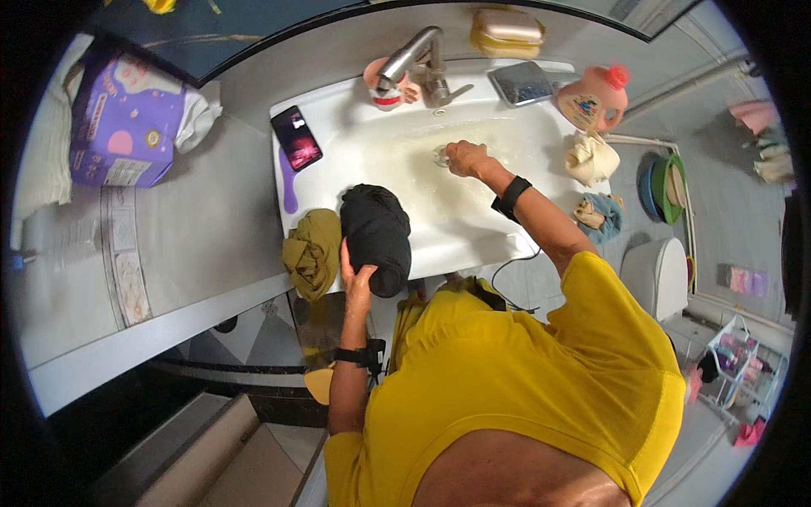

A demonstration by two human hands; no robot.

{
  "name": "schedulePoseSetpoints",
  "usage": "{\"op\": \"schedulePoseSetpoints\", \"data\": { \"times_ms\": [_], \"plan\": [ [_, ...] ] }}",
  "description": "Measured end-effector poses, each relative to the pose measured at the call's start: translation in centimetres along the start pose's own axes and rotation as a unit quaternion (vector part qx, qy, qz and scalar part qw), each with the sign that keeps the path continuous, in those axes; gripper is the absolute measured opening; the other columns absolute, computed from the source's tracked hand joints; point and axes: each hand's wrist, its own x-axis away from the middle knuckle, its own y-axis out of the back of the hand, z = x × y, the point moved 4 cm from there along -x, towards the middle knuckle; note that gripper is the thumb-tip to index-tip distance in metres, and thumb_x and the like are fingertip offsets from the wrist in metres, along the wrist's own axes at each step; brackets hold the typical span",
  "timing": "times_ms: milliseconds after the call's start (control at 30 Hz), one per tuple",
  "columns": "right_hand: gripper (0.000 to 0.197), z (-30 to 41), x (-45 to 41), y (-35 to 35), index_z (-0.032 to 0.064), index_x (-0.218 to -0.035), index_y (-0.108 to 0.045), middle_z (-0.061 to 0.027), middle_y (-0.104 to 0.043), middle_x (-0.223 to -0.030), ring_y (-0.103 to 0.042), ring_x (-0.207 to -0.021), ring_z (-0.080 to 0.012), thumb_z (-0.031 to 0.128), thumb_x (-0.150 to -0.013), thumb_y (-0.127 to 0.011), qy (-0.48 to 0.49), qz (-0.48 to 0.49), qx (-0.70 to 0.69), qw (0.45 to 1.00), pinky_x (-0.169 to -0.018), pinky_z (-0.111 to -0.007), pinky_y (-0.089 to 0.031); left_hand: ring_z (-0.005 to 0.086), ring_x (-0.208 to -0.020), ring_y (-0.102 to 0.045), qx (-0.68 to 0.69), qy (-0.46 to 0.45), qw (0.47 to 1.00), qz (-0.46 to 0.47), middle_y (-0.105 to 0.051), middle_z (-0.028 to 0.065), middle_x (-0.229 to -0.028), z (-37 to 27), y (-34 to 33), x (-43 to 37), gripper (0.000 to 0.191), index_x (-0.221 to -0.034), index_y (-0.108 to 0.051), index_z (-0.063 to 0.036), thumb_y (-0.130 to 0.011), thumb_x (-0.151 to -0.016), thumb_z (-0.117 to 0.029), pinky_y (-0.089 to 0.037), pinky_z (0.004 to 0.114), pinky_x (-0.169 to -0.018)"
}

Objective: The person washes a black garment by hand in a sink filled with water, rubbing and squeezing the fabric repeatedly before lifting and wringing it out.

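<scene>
A white washbasin [500,222] holds shallow, cloudy water. My right hand [467,158] reaches into it, the fingers curled at a round, shiny drain stopper [441,156] that they partly hide. On the basin's front left rim sits a rolled bundle of black cloth [375,222]. My left hand [357,279] grips its lower left side, thumb on top. Right beside it lies a twisted olive-green cloth [312,253]. A cream cloth [592,158] and a blue-and-beige cloth [599,217] rest along the basin's right edge.
Behind the basin stand a metal faucet [412,60], a pink cup [379,79], a soap box [507,32] and a pink detergent bottle [593,101]. A phone [296,138] lies on the left rim over a purple handle [290,190]. A toilet [656,279] is at right.
</scene>
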Motion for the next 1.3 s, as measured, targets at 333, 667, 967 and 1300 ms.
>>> {"op": "schedulePoseSetpoints", "data": {
  "times_ms": [333,667,967,1300],
  "plan": [
    [0.047,11.6,-5.1,0.2,0.0062,-0.105,-0.061,-0.0209,-0.060,-0.106,-0.059,-0.101,-0.0356,0.041,-0.074,-0.068,0.109,-0.112,-0.078,0.985,-0.087,-0.044,-0.046,0.0297,-0.122,-0.042,-0.064,-0.056,0.996,0.012,-0.039,0.0175,-0.137,-0.8,-0.2,-0.1,0.079,-0.140,-0.032,-0.0060,-0.060,-0.066,-0.006,-0.033,0.036,-0.102],
    [0.082,28.0,-11.7,6.0,0.0013,-0.123,-0.049,-0.0162,-0.050,-0.126,-0.049,-0.116,-0.0340,0.055,-0.065,-0.072,0.065,-0.070,-0.176,0.980,-0.096,-0.041,-0.042,0.0279,-0.124,-0.040,-0.135,-0.081,0.988,-0.002,-0.039,0.0165,-0.138,-0.5,0.5,0.3,0.079,-0.142,-0.030,-0.0063,-0.063,-0.069,-0.009,-0.032,0.037,-0.103],
    [0.105,31.9,-12.6,4.6,-0.0010,-0.141,-0.014,-0.0181,-0.044,-0.133,-0.044,-0.123,-0.0313,0.036,-0.066,-0.077,-0.089,-0.040,-0.193,0.976,-0.098,-0.041,-0.042,0.0267,-0.127,-0.038,-0.106,-0.018,0.994,0.023,-0.034,0.0142,-0.142,-2.1,0.0,0.5,0.084,-0.145,-0.025,-0.0123,-0.061,-0.069,-0.007,-0.034,0.038,-0.102],
    [0.108,31.5,-14.2,4.0,0.0003,-0.144,-0.006,-0.0203,-0.042,-0.134,-0.042,-0.124,-0.0344,0.031,-0.066,-0.075,-0.140,-0.056,-0.213,0.965,-0.100,-0.046,-0.038,0.0296,-0.132,-0.031,-0.078,0.012,0.996,0.039,-0.028,0.0172,-0.146,-1.9,-0.1,0.2,0.084,-0.145,-0.025,-0.0125,-0.060,-0.069,-0.007,-0.030,0.040,-0.104]
  ]
}}
